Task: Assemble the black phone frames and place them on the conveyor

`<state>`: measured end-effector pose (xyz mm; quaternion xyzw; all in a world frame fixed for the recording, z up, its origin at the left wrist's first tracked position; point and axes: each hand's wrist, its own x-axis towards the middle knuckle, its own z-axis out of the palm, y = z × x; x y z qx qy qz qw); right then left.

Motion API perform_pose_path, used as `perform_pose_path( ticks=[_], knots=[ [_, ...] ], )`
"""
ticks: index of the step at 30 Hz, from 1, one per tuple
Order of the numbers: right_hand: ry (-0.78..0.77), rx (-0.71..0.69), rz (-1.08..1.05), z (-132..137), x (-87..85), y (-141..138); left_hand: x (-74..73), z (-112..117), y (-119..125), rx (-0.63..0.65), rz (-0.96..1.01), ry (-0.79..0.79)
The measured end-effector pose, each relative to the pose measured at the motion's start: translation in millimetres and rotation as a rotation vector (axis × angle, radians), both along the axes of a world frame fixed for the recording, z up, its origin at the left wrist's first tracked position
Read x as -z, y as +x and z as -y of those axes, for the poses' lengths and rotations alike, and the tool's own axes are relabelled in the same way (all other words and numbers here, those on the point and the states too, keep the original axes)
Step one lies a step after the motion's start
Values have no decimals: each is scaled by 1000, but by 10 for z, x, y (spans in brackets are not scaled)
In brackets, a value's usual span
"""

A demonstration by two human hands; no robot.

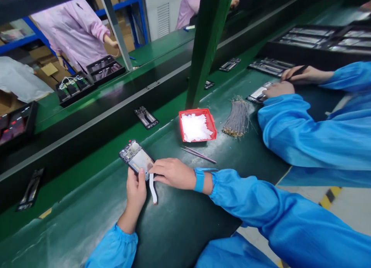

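An opened phone body [135,156] with bare electronics lies on the dark green bench, tilted toward the upper left. My left hand [136,190] grips its near end, thumb on its face. My right hand [173,173], fingers curled, presses on the phone's lower right corner, where a white strip [152,190] hangs down toward me. A blue wrist strap [199,180] circles my right wrist.
Tweezers [198,154] lie just beyond my right hand, with a red tray of white pieces [197,125] and a bundle of thin cables [238,118] behind. A co-worker's blue sleeves [313,128] fill the right. Phone frames [146,117] ride the conveyor; a green post [207,47] stands behind.
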<state>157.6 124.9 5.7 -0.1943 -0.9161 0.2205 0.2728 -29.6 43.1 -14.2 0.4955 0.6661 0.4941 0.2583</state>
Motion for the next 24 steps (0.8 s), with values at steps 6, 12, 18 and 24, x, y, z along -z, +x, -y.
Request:
perform_pose_path(
  ticks=[6,12,18,24],
  knots=[
    [1,-18,-13,37,104,-100,-4,-6,-23,9,22,1],
    [-92,7,-55,47,69,-91,-29,-13,-4,-8,1,27],
    [-114,3,-49,69,54,-78,-47,-16,5,-5,7,21],
    [17,-10,-23,52,145,-95,-41,-10,17,-6,4,35]
  ],
)
